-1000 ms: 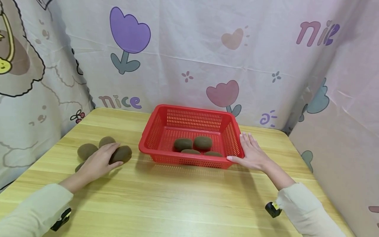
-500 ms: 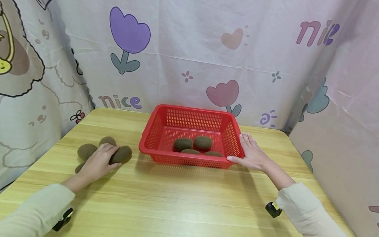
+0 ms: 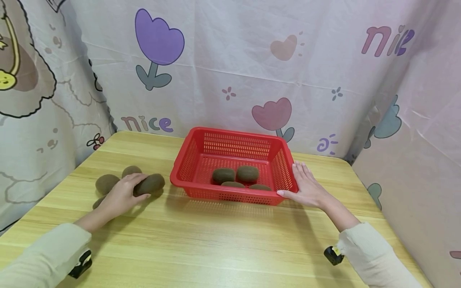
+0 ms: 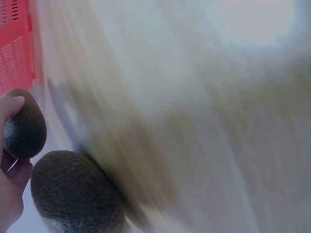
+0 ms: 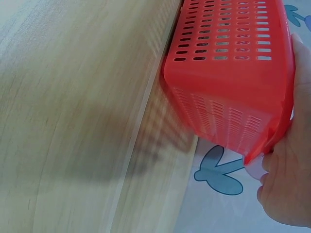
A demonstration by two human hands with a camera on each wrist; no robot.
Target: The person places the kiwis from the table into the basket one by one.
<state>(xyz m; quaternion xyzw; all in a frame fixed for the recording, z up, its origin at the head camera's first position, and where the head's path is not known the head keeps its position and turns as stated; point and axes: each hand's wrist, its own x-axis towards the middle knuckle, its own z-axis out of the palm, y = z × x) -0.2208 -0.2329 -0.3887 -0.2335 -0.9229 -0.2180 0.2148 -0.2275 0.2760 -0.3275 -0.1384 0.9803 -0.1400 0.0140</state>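
My left hand (image 3: 122,196) grips a brown kiwi (image 3: 150,185) at the left of the table; the head view shows the fruit's right end beyond the fingers. In the left wrist view the thumb lies over that kiwi (image 4: 25,127), with a second kiwi (image 4: 75,191) close by. Behind and beside the hand are more kiwis (image 3: 107,184), one partly hidden under the wrist. My right hand (image 3: 306,188) rests on the right front corner of a red plastic basket (image 3: 230,193), fingers straight along its side and thumb on the front rim. Several kiwis (image 3: 247,173) lie inside the basket.
The wooden table (image 3: 216,244) extends in front of the basket. A printed curtain (image 3: 223,60) hangs behind the table and along both sides. A small black device (image 3: 333,255) is worn at the right wrist, another (image 3: 81,264) at the left.
The kiwi in my left hand has shifted slightly to the right and up, toward the basket. My right hand and the basket stay in place.
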